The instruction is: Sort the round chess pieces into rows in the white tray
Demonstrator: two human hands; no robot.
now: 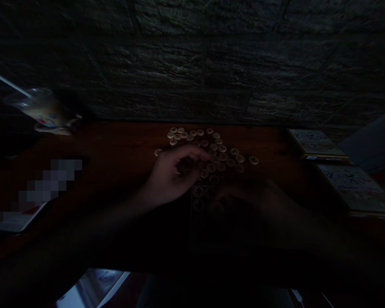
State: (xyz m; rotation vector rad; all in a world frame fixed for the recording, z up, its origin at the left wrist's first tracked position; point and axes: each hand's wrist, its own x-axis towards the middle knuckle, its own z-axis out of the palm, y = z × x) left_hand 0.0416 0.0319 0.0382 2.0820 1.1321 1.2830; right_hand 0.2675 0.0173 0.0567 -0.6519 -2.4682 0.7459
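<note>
Several round light pieces with red or dark characters (223, 156) lie loosely on the dark wooden table (125, 143). My left hand (176, 173) is over their near left side, its fingers curled round toward the thumb with a gap inside; its fingertips are at the pieces, and whether it grips one is unclear. In deep shadow, my right hand (244, 194) reaches over a dark tray (192, 226), whose thin edge shows faintly. Some pieces (198, 191) sit in rows at the tray's upper left. What the right fingers touch is too dark to tell.
At the left back stands a clear cup (41, 109) with a straw. Two flat patterned boxes (317, 143) (359, 188) lie at the right. A partly blurred flat object (25, 214) is at the left. A stone-like wall (192, 64) rises behind the table.
</note>
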